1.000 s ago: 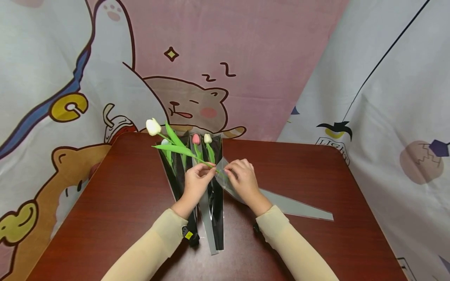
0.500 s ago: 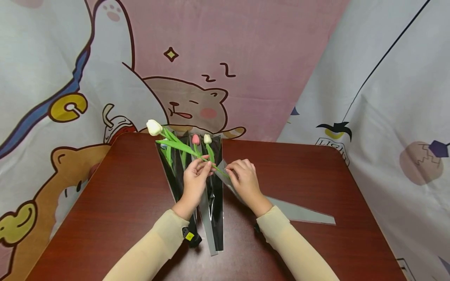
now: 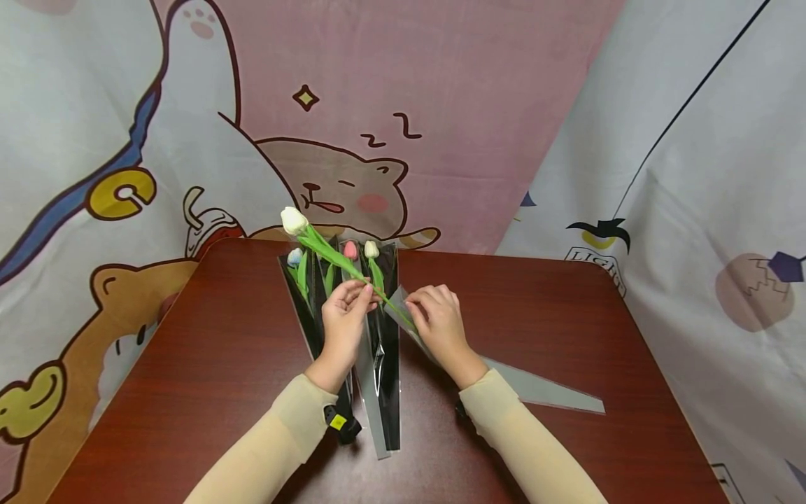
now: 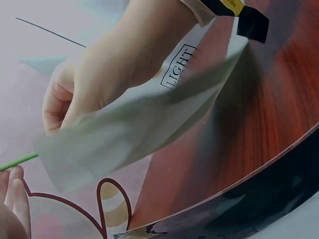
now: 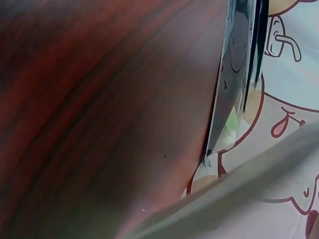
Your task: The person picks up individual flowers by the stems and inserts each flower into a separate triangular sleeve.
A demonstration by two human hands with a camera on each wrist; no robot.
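Note:
My left hand (image 3: 345, 318) pinches the green stem of a white tulip (image 3: 294, 220), whose bloom points up and left. My right hand (image 3: 437, 322) pinches the open end of a long, tapering, clear-and-grey flower sleeve (image 3: 548, 386); its narrow end extends right over the table. In the left wrist view, the stem (image 4: 20, 160) runs from the left fingers to the mouth of the sleeve (image 4: 134, 132), with the right hand (image 4: 79, 94) at its upper edge. The right wrist view shows part of this sleeve (image 5: 239, 199) but almost nothing of the fingers.
Wrapped tulips lie side by side under and beside the left hand: a blue one (image 3: 294, 257), a pink one (image 3: 350, 250) and a white one (image 3: 371, 249). Their black and grey sleeves (image 3: 389, 399) taper toward me on the brown table (image 3: 220, 392). A cartoon-printed cloth (image 3: 472, 105) hangs behind.
The left hand has shifted slightly left and down along the stem. The tulip's bloom has swung right, and the sleeve's narrow end has dropped a little. The right hand barely moves.

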